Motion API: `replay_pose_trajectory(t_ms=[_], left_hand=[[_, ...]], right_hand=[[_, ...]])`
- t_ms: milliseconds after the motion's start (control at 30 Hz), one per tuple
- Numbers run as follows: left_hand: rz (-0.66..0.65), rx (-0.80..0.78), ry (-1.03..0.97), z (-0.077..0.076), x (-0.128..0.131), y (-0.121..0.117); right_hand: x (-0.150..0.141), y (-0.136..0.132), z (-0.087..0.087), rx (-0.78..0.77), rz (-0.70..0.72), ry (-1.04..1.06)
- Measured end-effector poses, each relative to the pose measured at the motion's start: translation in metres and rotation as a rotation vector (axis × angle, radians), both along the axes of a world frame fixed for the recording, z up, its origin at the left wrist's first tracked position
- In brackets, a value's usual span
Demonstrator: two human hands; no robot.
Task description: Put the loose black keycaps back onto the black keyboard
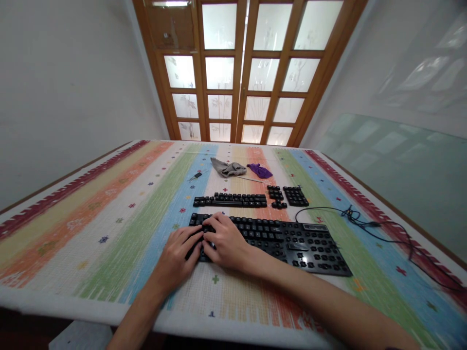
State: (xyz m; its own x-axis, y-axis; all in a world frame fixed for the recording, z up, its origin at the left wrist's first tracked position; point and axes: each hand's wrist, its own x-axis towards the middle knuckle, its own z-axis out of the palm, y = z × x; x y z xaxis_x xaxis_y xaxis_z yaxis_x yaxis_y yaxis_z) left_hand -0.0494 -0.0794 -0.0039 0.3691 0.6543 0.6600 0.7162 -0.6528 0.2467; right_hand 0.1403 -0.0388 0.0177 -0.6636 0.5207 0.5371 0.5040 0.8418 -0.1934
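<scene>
A black keyboard (262, 238) lies tilted on the striped tablecloth; keycaps fill much of its left and middle, while its right part shows bare key sockets. My left hand (180, 248) is at the keyboard's left end, with bent fingers over the top and the thumb by the near edge, gripping it. Just right of it, my right hand (224, 240) bends over the left keys, fingers curled in and touching the keyboard. Whatever those fingertips pinch is hidden. Behind the keyboard sit loose keycaps in rows (231, 200), with more small groups (276, 194) and a number pad block (295, 196) to the right.
A black cable (359, 219) runs from the keyboard to the right edge. Farther back lie a grey cloth (229, 168), a purple cloth (260, 170), a thin rod (250, 179) and a small dark tool (197, 175). Walls flank the table; a glazed door (241, 97) stands behind.
</scene>
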Motion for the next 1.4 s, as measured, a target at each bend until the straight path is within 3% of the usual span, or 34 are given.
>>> replay_pose_trajectory(t_ms=[267, 900, 1200, 1400], left_hand=[[0.005, -0.012, 0.0, 0.001, 0.001, 0.0], [0.002, -0.021, -0.013, 0.001, 0.001, 0.001], [0.001, -0.083, 0.0, -0.003, -0.002, 0.0], [-0.031, -0.133, 0.042, -0.005, -0.002, -0.001]], right_hand=[[0.008, 0.012, 0.001, -0.113, 0.081, 0.033], [0.011, 0.015, -0.005, -0.187, 0.037, 0.068], [0.026, 0.032, 0.017, -0.33, 0.129, 0.009], [0.035, 0.066, 0.024, -0.318, -0.019, 0.071]])
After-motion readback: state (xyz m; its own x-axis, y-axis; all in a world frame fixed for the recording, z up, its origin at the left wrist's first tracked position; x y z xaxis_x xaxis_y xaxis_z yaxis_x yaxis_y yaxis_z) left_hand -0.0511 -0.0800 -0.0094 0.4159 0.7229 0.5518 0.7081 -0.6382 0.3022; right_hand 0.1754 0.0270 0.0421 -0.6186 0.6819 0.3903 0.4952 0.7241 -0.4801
